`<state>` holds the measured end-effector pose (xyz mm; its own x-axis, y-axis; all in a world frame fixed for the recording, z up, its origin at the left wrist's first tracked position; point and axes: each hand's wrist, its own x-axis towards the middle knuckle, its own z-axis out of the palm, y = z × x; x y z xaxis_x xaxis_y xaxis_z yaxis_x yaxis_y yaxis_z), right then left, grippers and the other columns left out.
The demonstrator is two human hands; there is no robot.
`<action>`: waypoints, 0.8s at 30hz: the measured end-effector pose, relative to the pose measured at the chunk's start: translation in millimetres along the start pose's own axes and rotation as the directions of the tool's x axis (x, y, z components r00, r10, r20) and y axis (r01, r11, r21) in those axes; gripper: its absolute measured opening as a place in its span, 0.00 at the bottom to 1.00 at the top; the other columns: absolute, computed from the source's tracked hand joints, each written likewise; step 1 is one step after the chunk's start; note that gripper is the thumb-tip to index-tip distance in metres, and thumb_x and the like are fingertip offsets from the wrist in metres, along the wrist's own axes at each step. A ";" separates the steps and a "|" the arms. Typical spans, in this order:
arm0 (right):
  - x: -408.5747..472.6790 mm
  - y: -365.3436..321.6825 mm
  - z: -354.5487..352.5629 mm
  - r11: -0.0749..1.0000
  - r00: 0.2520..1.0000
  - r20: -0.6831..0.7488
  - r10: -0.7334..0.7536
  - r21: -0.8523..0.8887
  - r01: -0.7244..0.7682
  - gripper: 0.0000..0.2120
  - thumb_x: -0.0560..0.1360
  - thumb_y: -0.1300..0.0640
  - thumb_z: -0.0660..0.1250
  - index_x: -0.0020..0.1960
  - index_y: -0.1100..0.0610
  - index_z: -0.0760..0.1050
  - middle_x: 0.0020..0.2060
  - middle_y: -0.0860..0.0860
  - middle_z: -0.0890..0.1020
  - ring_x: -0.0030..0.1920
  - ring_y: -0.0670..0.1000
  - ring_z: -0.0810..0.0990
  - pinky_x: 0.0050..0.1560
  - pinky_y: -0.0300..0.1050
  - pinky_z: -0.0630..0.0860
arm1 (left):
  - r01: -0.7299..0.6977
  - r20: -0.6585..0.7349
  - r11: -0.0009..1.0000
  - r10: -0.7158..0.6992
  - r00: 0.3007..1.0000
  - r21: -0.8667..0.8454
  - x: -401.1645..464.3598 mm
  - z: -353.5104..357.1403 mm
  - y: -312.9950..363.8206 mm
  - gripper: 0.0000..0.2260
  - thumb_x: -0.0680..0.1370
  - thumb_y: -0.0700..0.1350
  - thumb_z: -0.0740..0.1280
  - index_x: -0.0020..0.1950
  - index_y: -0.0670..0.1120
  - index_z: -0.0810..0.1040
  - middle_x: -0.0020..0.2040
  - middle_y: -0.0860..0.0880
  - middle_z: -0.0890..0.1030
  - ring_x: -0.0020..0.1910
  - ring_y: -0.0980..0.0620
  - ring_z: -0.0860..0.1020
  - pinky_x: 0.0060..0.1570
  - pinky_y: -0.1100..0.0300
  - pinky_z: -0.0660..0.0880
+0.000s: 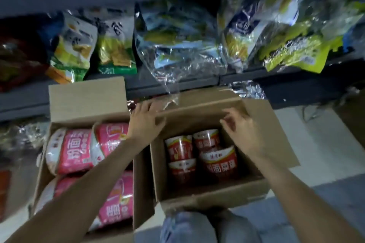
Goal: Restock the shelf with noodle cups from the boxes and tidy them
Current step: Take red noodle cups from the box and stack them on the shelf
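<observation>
Red noodle cups [199, 156] lie below both hands' fingers [230, 122].

Snack bags [116, 45] in yellow/green/blue, w/ clear crinkled plastic wrap [169, 65] hanging; person's jeans knee [187, 229] at bottom.
</observation>
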<state>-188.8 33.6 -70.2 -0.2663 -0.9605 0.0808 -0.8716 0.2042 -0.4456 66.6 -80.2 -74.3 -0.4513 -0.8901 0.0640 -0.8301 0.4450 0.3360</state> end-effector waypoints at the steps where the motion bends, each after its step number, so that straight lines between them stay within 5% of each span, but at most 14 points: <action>1: -3.5 8.2 10.5 0.999 0.996 0.082 0.039 -0.011 -0.038 0.15 0.75 0.53 0.69 0.61 0.53 0.75 0.45 0.52 0.84 0.41 0.59 0.83 0.39 0.55 0.80 | 0.069 0.051 0.997 -0.071 0.996 0.047 -3.3 10.2 -5.9 0.24 0.72 0.51 0.66 0.66 0.43 0.73 0.60 0.40 0.75 0.59 0.36 0.71 0.62 0.44 0.68; 5: -8.4 25.4 47.6 0.946 0.864 0.404 0.301 -0.241 -0.217 0.29 0.73 0.43 0.68 0.70 0.49 0.64 0.62 0.55 0.75 0.59 0.60 0.76 0.56 0.52 0.75 | 0.140 0.120 0.985 -0.152 0.981 0.102 -12.8 33.9 -14.5 0.26 0.76 0.50 0.66 0.72 0.44 0.66 0.67 0.41 0.70 0.65 0.39 0.68 0.68 0.47 0.58; 9: -11.7 38.2 97.9 0.865 0.556 0.662 0.502 -0.373 -0.337 0.45 0.68 0.37 0.71 0.76 0.47 0.50 0.73 0.59 0.58 0.70 0.64 0.65 0.66 0.58 0.68 | 0.097 0.069 0.988 -0.106 0.992 0.120 -18.5 43.4 -18.1 0.22 0.76 0.45 0.66 0.69 0.44 0.69 0.58 0.41 0.75 0.58 0.39 0.73 0.61 0.46 0.67; 12: -10.7 39.9 130.8 0.834 0.447 0.708 0.547 -0.417 -0.361 0.50 0.66 0.34 0.71 0.77 0.45 0.45 0.76 0.59 0.49 0.73 0.69 0.51 0.69 0.68 0.58 | 0.033 0.018 0.987 -0.036 0.999 0.157 -17.4 45.5 -22.4 0.23 0.73 0.38 0.69 0.67 0.41 0.72 0.53 0.38 0.76 0.51 0.36 0.75 0.55 0.44 0.71; 17: -5.8 44.8 137.8 0.831 0.577 0.598 0.556 -0.418 -0.366 0.28 0.74 0.42 0.67 0.69 0.53 0.69 0.67 0.56 0.69 0.67 0.63 0.63 0.65 0.57 0.68 | 0.034 -0.003 0.986 -0.034 0.999 0.165 -19.5 48.0 -20.1 0.21 0.74 0.39 0.68 0.67 0.41 0.72 0.54 0.38 0.76 0.51 0.36 0.75 0.52 0.44 0.72; 19: -3.8 39.4 121.1 0.870 0.635 0.595 0.493 -0.320 -0.375 0.28 0.70 0.37 0.69 0.65 0.51 0.74 0.62 0.54 0.76 0.64 0.59 0.70 0.60 0.49 0.69 | 0.054 0.042 0.987 -0.061 0.997 0.148 -18.8 46.2 -18.5 0.22 0.74 0.41 0.67 0.68 0.42 0.71 0.56 0.39 0.75 0.53 0.37 0.74 0.54 0.45 0.71; 24: -11.7 3.7 38.0 0.860 0.869 0.371 0.326 0.265 -0.436 0.26 0.66 0.44 0.76 0.61 0.50 0.79 0.61 0.50 0.75 0.60 0.50 0.76 0.61 0.43 0.71 | 0.175 0.172 0.984 -0.170 0.970 -0.012 -19.2 22.7 0.7 0.36 0.73 0.57 0.68 0.76 0.47 0.59 0.73 0.44 0.63 0.72 0.43 0.57 0.71 0.48 0.57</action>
<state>-173.2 38.3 -106.7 -0.3633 -0.8385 -0.4062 -0.5240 0.5444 -0.6550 67.3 -60.6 -96.6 -0.3528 -0.9225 -0.1566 -0.8922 0.2812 0.3534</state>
